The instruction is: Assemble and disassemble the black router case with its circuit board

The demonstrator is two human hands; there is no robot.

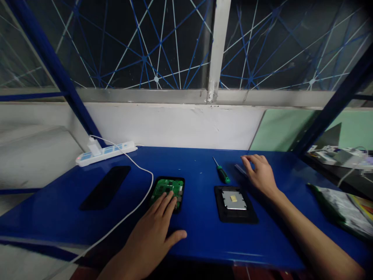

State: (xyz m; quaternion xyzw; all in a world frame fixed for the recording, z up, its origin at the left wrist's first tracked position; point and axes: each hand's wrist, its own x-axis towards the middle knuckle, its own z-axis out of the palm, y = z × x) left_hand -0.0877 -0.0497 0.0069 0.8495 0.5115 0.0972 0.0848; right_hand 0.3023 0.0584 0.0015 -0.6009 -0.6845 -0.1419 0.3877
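Observation:
My left hand (157, 221) lies with its fingers stretched over a green circuit board (166, 186). The board sits in a black case (183, 182), and part of it is hidden under my fingers. Farther right, my right hand (259, 175) rests on the table with its fingers curled and the thumb close to them; what they hold, if anything, is hidden. A small see-through, purplish piece (240, 169) lies partly under that hand. Between the hands is a green and black screwdriver (223, 174). Below it lies a black cover (230, 216) bearing a metal plate (239, 203) with a yellowish pad.
A dark flat panel (106, 188) lies on the blue table (198, 241) at the left. Behind it stands a white power strip (116, 149) with a plugged-in charger; its white cable (145, 170) loops toward the front edge. A shiny packet (344, 206) is at the right.

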